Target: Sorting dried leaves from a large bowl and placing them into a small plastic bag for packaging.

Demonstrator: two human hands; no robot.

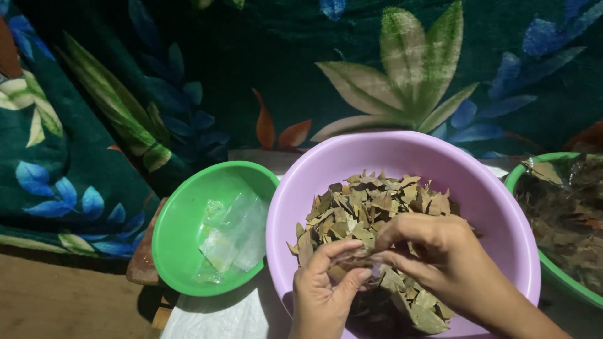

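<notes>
Sorting step — left hand [323,285] and right hand [433,254] both pinched dried brown-green leaf pieces [367,210] over the round lilac plastic basin [502,207]; next move likely needed a firm grip — fragments brittle.

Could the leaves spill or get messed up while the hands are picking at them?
Maybe. The dry leaves look brittle, so the left hand and right hand pinching them might crumble bits. The pile sits high in the purple bowl, so pieces could flick over its rim. Stray bits might land on the clear bags in the green bowl alongside.
</notes>
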